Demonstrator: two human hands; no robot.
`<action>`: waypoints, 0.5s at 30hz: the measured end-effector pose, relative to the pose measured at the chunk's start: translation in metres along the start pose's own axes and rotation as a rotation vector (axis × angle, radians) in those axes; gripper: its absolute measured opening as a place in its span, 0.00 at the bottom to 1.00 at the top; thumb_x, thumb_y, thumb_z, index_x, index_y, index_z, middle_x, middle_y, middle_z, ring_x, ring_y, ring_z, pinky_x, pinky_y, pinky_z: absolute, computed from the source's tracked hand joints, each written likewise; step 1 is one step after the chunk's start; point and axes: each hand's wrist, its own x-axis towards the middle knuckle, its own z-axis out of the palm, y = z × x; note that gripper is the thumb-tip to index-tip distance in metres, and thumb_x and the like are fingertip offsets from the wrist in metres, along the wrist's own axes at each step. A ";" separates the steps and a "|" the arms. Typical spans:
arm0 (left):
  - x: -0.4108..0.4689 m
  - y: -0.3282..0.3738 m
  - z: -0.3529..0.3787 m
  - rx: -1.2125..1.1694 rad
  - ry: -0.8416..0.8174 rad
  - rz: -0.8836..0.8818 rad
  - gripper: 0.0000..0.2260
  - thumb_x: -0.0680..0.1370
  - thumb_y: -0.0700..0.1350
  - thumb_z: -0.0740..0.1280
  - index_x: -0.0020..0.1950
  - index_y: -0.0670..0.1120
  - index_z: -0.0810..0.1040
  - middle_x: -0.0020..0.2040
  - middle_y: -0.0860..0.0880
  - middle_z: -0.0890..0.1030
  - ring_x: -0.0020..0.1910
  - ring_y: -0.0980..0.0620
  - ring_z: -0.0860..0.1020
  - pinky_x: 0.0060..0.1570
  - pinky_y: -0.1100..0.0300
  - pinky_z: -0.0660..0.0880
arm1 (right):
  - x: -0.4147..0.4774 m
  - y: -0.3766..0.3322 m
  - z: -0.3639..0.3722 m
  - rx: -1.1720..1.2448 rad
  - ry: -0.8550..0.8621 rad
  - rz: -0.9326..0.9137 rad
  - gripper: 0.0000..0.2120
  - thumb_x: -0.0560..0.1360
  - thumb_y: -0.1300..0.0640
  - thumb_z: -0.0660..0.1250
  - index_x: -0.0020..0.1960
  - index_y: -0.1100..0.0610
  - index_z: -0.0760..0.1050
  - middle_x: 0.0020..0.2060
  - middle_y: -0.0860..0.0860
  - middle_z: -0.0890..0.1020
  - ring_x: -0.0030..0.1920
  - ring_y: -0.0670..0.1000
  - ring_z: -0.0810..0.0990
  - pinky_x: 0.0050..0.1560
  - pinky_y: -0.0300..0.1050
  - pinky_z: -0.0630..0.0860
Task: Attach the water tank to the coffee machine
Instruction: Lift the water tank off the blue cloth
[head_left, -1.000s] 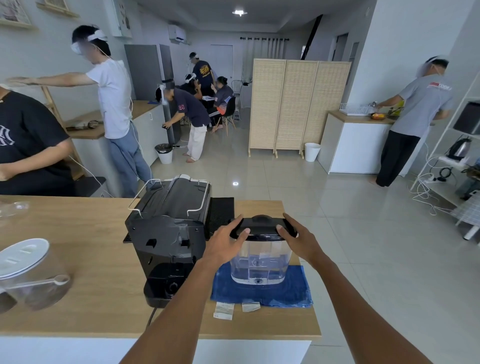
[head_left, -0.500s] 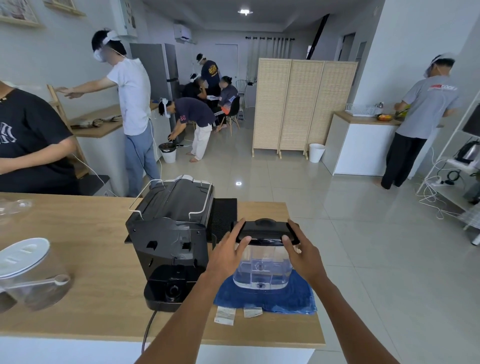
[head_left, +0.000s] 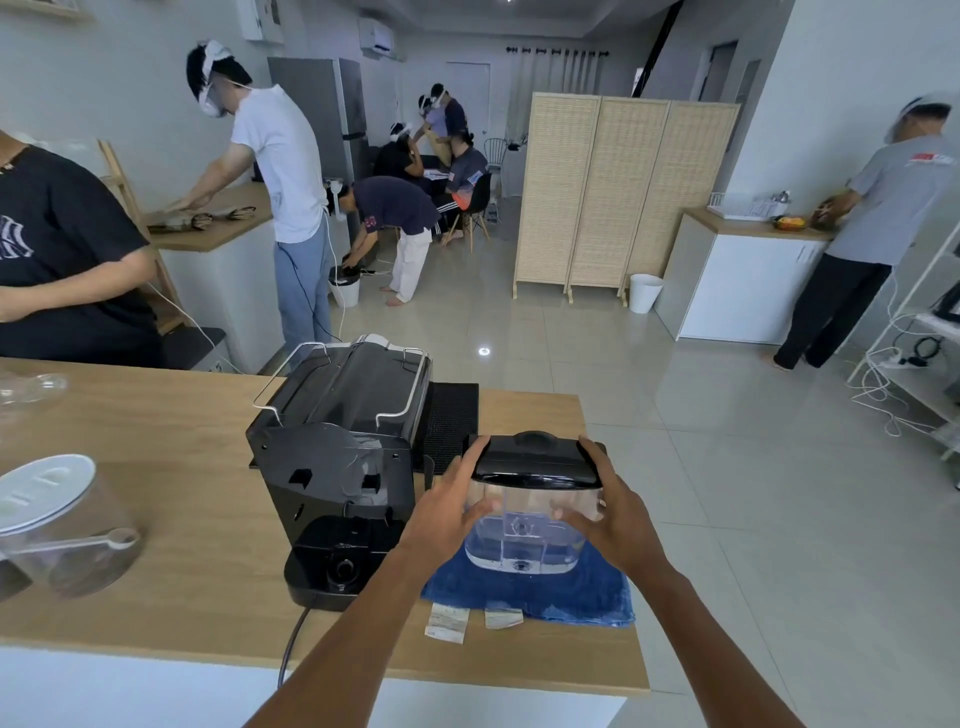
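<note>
Two hands on the water tank (head_left: 524, 525) right now: our left hand (head_left: 449, 512) wraps the left side, thumb up by the black lid (head_left: 537, 462), our right hand (head_left: 610, 519) clamps the right side w/ fingers curled round the clear wall. Both grasping, neither slack. We reckon the two-sided grip is there to keep the tank level, since it's bulky and smooth. Tank sits just above the blue cloth (head_left: 566, 592), prob lifted clear of it, though we can't tell for sure if the base is touching. It's just beside the coffee machine (head_left: 337, 467), to the right, not docked yet. Machine has its back turned to us, base socket (head_left: 340, 566) open and facing up, cord trailing off the counter (head_left: 171, 467) edge; that's where the tank should drop in, we judge. Contents: tank looks clear thru, maybe a little water low down, hard to say. Far left, a clear jar (head_left: 62, 530) w/ a white lid, a scoop resting against it, contents not readable. Next needs a shift left and a straight lowering onto that socket.
</note>
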 end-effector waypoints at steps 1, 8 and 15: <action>0.000 0.000 0.000 -0.008 0.010 0.000 0.35 0.79 0.64 0.61 0.77 0.68 0.41 0.70 0.44 0.73 0.34 0.58 0.76 0.51 0.47 0.78 | 0.001 0.003 0.000 0.001 -0.007 -0.008 0.45 0.70 0.46 0.76 0.78 0.39 0.53 0.69 0.46 0.76 0.63 0.51 0.77 0.60 0.49 0.80; 0.003 -0.002 -0.004 -0.007 -0.004 0.009 0.36 0.78 0.65 0.62 0.79 0.67 0.43 0.68 0.46 0.73 0.33 0.56 0.74 0.46 0.47 0.79 | 0.006 0.007 0.000 0.028 -0.017 -0.025 0.45 0.69 0.56 0.78 0.75 0.38 0.53 0.63 0.44 0.77 0.56 0.50 0.80 0.50 0.23 0.73; 0.000 0.004 -0.008 -0.074 0.006 0.011 0.34 0.79 0.63 0.62 0.78 0.68 0.45 0.57 0.52 0.74 0.31 0.52 0.73 0.41 0.48 0.72 | 0.007 0.003 -0.003 0.036 -0.022 -0.031 0.44 0.69 0.58 0.78 0.73 0.38 0.56 0.60 0.47 0.78 0.48 0.50 0.81 0.46 0.24 0.74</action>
